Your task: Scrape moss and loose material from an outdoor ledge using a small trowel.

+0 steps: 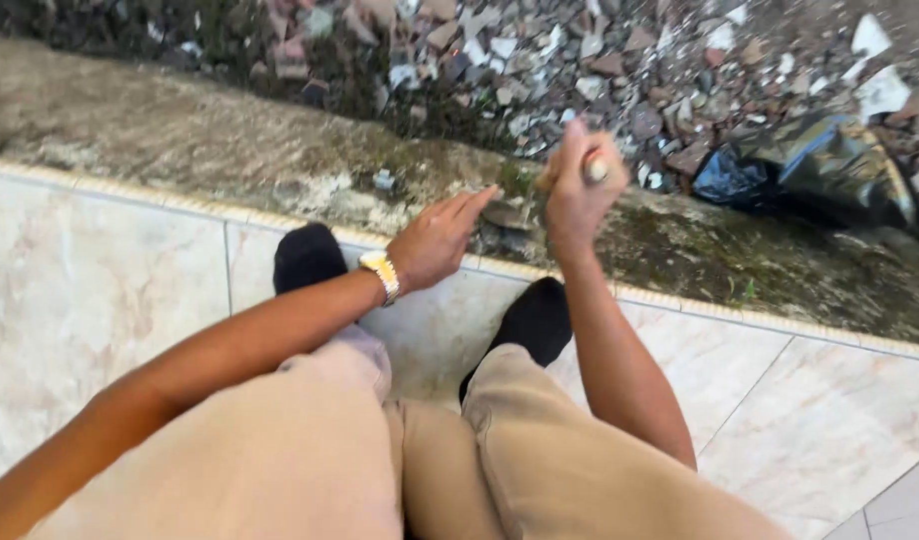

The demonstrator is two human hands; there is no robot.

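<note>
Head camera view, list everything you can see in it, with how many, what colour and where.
Tiled floor: one, pale marbled, lower frame.
Concrete ledge: one, grey and mossy, along the tile edge.
Rubble: many pieces, grey, reddish and white, beyond the ledge.
Plastic bag: one, dark, upper right among rubble.
Flat dark piece: one, on the ledge under the left fingertips; kind unclear.
Handle: one, light wooden, blurred, in the right fist.
Wristwatch: one, gold and silver, left wrist.
Socks: two, black, on the tiles.
Trousers: beige.
Left hand: flat, fingers extended.
Right hand: fisted on the handle.
</note>
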